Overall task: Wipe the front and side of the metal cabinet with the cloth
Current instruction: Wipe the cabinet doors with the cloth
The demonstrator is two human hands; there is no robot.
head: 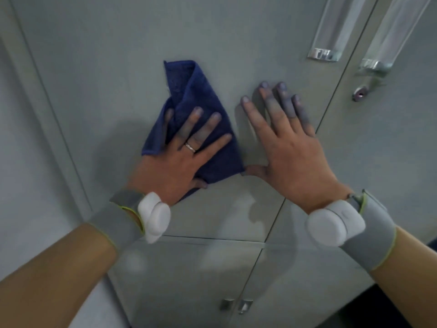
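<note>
Facing the grey metal cabinet (132,55), we take its upper left door as our landmark: both our hands lie flat on that door. The blue cloth (189,102) sits crumpled near the door's middle, one folded end reaching up the door, its lower part pinned to the metal. Our left hand (179,159) presses on the cloth with straight, spread fingers, a ring (190,147) on one of them. Our right hand (290,150) rests on bare metal just right of the cloth, fingers straight and slightly fanned, its thumb tip touching the cloth's lower corner. Above and right of the cloth are two clear handles (331,31), and right of them a small round lock (360,93). Grey wristbands (123,216) with white pods wrap both our wrists
</note>
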